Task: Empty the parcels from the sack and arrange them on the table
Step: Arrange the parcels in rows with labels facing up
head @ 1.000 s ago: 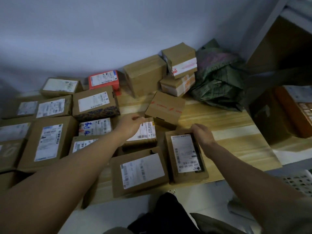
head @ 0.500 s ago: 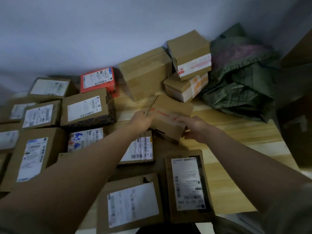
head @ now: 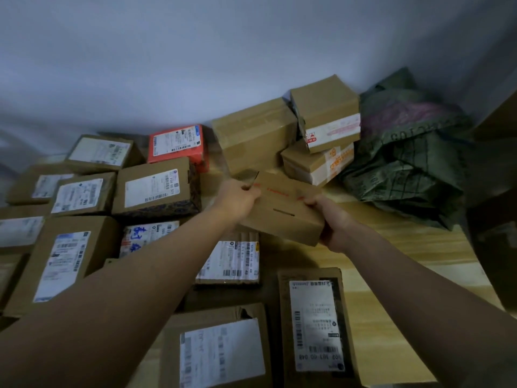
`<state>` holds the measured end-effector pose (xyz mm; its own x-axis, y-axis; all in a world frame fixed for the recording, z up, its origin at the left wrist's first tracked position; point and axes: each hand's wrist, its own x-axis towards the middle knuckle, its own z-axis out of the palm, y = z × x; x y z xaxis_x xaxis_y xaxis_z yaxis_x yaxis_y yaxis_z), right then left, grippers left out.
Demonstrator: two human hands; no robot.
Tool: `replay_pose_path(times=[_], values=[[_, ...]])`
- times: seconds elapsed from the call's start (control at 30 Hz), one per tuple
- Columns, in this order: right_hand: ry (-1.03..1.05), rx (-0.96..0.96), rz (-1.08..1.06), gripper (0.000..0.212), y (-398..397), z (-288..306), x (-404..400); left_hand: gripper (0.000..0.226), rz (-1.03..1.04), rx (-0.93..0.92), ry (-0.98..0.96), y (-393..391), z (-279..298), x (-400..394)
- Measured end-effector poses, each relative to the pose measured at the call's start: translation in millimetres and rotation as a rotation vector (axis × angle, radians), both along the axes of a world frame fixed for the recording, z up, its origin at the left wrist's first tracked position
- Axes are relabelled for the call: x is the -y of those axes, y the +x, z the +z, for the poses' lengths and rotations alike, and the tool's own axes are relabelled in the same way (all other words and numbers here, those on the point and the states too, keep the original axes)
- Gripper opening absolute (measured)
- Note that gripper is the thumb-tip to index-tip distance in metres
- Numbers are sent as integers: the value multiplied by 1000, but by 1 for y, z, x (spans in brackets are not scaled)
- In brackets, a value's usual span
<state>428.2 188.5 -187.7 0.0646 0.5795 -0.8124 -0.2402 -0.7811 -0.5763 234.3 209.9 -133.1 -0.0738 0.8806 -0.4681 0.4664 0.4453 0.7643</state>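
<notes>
Pale blue-grey wall behind, light wood table [head: 414, 256] below it, dim lighting. I see both bare arms reaching fwd over the table.

Left hand [head: 240, 198] grips the left end of a plain brown box [head: 282, 211], fingers curled over its top edge. Right hand [head: 333, 222] grips the right end, thumb on top, fingers under the near corner. Box is tilted, near edge lower, held between the two hands — can't tell if the underside touches anything. It has red print across the top and a dark slot on the near face.

Behind it: a large brown carton [head: 254, 135] by the wall, w/ two smaller boxes stacked just right of it, the top one [head: 327, 113] tilted on a white-sided box [head: 319, 163]. Crumpled green sack [head: 408, 158] lies at the far right, touching that stack.

Left side of table: labelled parcels packed close in rows, labels up — incl. a red box [head: 179, 144] near the wall. Near me, a flat parcel w/ long white label [head: 314, 323] and another labelled parcel [head: 221, 351] just beside it.
</notes>
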Motion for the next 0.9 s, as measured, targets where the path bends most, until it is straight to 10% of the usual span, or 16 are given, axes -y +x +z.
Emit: replay_pose_path(times=[0.33, 0.5, 0.6, 0.73, 0.9], values=[[671, 282, 170, 51, -24, 86, 25, 92, 244, 299, -101, -48, 45, 39], [1383, 1304, 578, 59, -35, 104, 42, 107, 370, 827, -241, -73, 73, 56], [1604, 1567, 733, 58, -44, 105, 55, 80, 312, 856, -184, -75, 82, 69], [1590, 1455, 791, 65, -49, 99, 68, 44, 350, 755, -74, -82, 76, 81], [932, 896, 261, 63, -56, 90, 76, 36, 340, 696, -46, -91, 67, 92]])
